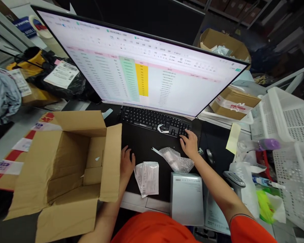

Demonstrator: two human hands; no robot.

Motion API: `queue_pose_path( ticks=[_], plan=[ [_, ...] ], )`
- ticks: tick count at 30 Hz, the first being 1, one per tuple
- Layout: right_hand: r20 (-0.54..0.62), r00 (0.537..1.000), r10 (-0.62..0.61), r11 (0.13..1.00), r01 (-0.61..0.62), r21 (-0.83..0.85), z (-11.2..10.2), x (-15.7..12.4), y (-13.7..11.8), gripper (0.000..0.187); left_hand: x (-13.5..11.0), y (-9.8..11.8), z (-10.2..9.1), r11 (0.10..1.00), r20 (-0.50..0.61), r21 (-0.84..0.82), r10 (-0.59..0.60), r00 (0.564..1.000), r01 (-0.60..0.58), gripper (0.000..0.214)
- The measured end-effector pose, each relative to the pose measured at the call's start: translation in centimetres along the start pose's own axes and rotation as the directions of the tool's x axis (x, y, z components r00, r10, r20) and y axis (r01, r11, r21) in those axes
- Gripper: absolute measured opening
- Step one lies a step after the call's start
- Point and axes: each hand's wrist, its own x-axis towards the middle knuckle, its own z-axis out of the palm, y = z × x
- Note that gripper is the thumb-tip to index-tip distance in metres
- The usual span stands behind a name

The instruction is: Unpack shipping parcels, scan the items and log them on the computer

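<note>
My right hand (190,143) rests with spread fingers on the right end of a black keyboard (152,120), below a wide monitor (147,64) showing a spreadsheet. My left hand (127,162) lies flat on the black desk mat, beside the flap of an open, empty cardboard box (66,165). Between my hands lie a small clear packet with a printed slip (148,177) and a bubble-wrap pouch (176,159). A grey flat box (186,197) lies near the desk edge under my right forearm. Neither hand holds anything.
A black mouse (210,156) and a barcode scanner (234,179) sit to the right. White plastic baskets (288,135) stand at far right. Taped cartons (233,101) and an open box (224,42) lie behind the monitor. Black mailer bags (63,81) are piled at left.
</note>
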Motion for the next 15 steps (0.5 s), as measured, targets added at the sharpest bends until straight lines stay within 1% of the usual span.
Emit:
queue_pose_path(
  ticks=[2,3,7,9,11,15],
  plan=[
    [-0.025,0.999,-0.020,0.999,0.021,0.031,0.0,0.3,0.3,0.029,0.0,0.0,0.0,1.000,-0.004,0.020,0.014,1.000,-0.014,0.024],
    [-0.036,0.999,-0.010,0.999,0.012,0.048,0.1,0.8,0.4,0.031,0.0,0.0,0.1,0.999,-0.006,0.027,0.019,1.000,-0.019,0.024],
    [-0.040,0.994,0.106,0.993,-0.103,0.051,0.5,3.6,0.8,0.042,0.0,-0.1,0.2,1.000,-0.008,0.029,0.010,1.000,-0.010,0.024],
    [-0.032,0.992,0.119,0.993,-0.118,0.030,0.5,4.4,1.0,0.041,-0.1,-0.1,0.2,1.000,-0.010,0.026,0.004,1.000,-0.004,0.024],
    [-0.042,0.996,0.076,0.997,-0.075,0.028,0.3,4.0,1.2,0.038,-0.1,-0.2,0.2,1.000,-0.009,0.018,-0.003,1.000,0.003,0.025],
    [-0.076,0.997,-0.022,0.999,0.024,0.030,0.0,1.2,1.6,0.037,-0.2,0.0,0.2,1.000,0.004,0.007,-0.028,1.000,0.028,0.023]
  ],
)
